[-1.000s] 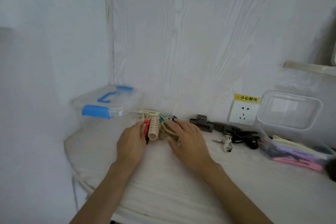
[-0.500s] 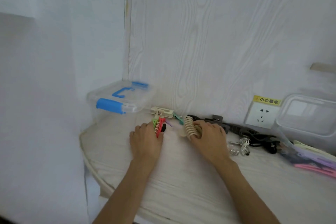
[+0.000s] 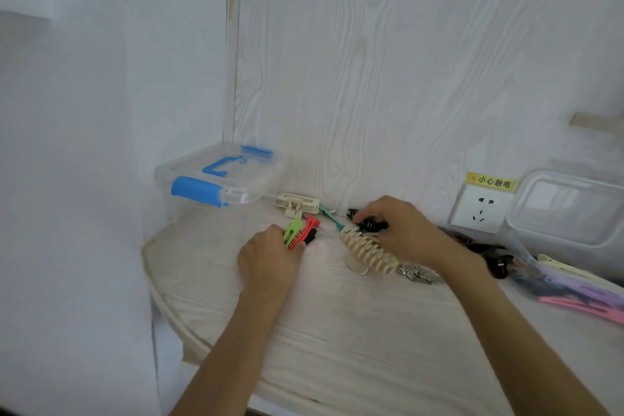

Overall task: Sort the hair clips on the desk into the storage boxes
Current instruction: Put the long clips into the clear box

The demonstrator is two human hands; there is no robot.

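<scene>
On the pale wood-grain desk (image 3: 354, 331), near the back wall, both hands work a scatter of hair clips. Left hand (image 3: 268, 262) grips a small bunch of clips, green clip (image 3: 293, 231) and red clip (image 3: 309, 228) sticking out past the fingers w/ a black tip beside them. Right hand (image 3: 401, 230) is curled over a black clip (image 3: 369, 223), fingers pinching it just above the desk. Big cream claw clip (image 3: 368, 252) lies on the desk betw. the hands, touching the right hand's underside, teeth pointing up-left. Far side, by the wall: a cream clip (image 3: 299, 203) and a teal clip (image 3: 329, 215) lying flat. Far left corner: clear storage box w/ blue latches (image 3: 216, 179), lid on. Right edge: open clear box (image 3: 526, 253), its lid (image 3: 570, 209) leaning vs. the wall, holding pink & purple clips (image 3: 587, 297). Silver bits (image 3: 420, 272) sit just right of the claw clip; dark clips (image 3: 486, 252) lie behind the right wrist, can't tell how many. Wall socket (image 3: 481, 209) w/ yellow label above it sits left of the lid.
</scene>
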